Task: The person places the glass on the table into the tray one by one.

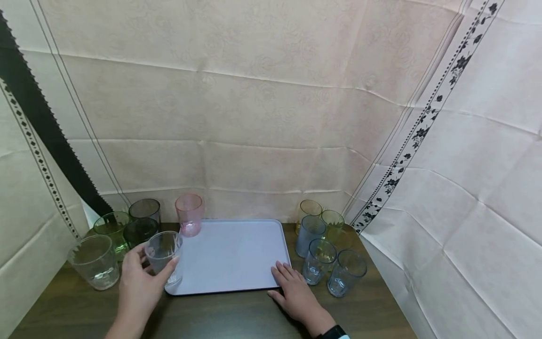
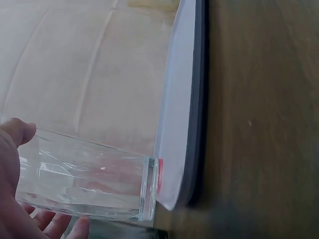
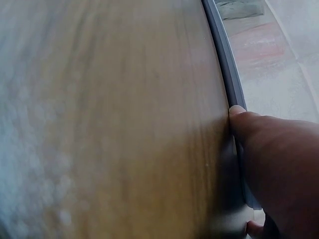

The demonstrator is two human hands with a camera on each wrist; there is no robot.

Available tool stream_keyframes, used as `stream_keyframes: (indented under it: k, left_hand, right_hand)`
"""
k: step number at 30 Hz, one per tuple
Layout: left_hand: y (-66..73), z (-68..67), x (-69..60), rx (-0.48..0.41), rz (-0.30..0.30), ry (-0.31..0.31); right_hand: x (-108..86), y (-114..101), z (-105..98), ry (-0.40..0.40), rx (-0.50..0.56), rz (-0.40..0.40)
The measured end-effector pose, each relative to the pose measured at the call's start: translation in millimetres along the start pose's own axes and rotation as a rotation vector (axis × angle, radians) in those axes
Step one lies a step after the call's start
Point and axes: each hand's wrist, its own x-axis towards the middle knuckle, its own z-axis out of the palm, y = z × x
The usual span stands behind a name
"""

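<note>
My left hand (image 1: 143, 282) grips a clear drinking glass (image 1: 163, 249) round its side, thumb on one side and fingers on the other. The glass stands upright at the front left corner of a white tray (image 1: 237, 259); in the left wrist view the glass (image 2: 84, 174) has its base by the tray's dark rim (image 2: 197, 99). Whether the base touches the tray, I cannot tell. A pink glass (image 1: 189, 214) stands at the tray's back left corner. My right hand (image 1: 294, 292) rests on the tray's front right corner with straight fingers, its thumb (image 3: 239, 112) against the rim.
Left of the tray stand a large clear glass (image 1: 95, 263), a green glass (image 1: 112, 228) and dark glasses (image 1: 141, 230). At the right are blue glasses (image 1: 311, 235) and yellowish glasses (image 1: 333, 223). A pale cloth (image 1: 254, 117) hangs behind the wooden table (image 1: 220, 318).
</note>
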Motion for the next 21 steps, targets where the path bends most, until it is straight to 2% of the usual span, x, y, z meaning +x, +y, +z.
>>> stream_keyframes:
  k: [10,21]
  left_hand:
    - [5.8,15.9,6.6,-0.025,0.029,-0.028]
    - [5.5,32.0,26.7,-0.010,0.068,-0.058]
  right_hand:
    - [0.4,-2.2,-1.7,-0.001,0.004,-0.009]
    - [-1.0,-2.5,-3.8,-0.010,0.014,-0.004]
